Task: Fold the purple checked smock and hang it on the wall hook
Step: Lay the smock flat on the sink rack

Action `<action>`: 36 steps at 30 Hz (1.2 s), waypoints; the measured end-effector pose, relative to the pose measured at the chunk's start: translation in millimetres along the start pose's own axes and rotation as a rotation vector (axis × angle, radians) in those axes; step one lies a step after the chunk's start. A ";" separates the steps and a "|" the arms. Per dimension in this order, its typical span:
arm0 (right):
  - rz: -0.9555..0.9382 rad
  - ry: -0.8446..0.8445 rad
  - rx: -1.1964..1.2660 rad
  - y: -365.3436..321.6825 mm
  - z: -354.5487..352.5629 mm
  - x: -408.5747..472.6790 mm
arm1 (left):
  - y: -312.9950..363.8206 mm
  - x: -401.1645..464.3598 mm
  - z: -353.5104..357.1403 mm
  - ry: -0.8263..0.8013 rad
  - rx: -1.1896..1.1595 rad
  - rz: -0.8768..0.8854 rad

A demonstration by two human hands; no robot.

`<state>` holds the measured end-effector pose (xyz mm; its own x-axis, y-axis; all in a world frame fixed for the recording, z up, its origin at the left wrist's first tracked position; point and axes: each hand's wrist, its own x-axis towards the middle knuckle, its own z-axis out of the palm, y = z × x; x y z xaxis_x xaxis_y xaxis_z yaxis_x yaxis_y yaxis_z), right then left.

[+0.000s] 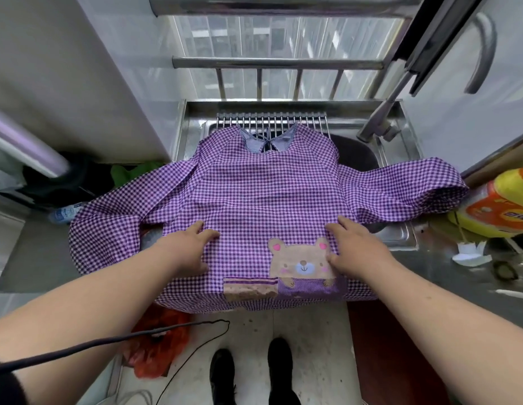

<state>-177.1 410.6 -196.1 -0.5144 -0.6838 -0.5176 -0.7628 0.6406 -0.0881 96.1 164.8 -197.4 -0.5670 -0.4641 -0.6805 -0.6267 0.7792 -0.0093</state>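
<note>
The purple checked smock (263,188) lies spread face up over the steel sink, neck towards the window and both sleeves stretched out to the sides. A bear patch (301,263) sits on its lower front, and its hem hangs over the counter's front edge. My left hand (187,247) rests flat on the cloth left of centre, fingers straight. My right hand (353,244) lies flat on the cloth beside the bear patch. No wall hook is in view.
A steel sink (400,235) with a drying rack (272,119) and a tap (380,124) lies under the smock. Yellow detergent bottles (499,206) stand at the right. A red plastic bag (155,343) and a black cable (108,340) lie below, near my shoes.
</note>
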 end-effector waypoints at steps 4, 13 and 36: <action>-0.100 -0.009 -0.049 -19.7 -9.1 4.8 | -3.5 -7.4 -16.6 -0.021 -0.031 -0.015; -0.277 -0.053 -0.130 -105.7 -39.8 47.0 | -44.5 -13.1 -54.5 0.092 0.013 -0.097; -0.216 -0.140 -0.216 -190.8 -44.6 113.2 | -153.6 19.8 -57.0 0.068 0.037 -0.342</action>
<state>-107.3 195.4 -199.9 -0.2847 -0.7313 -0.6197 -0.9215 0.3870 -0.0333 150.6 11.9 -167.6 -0.3627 -0.7270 -0.5830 -0.7676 0.5878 -0.2555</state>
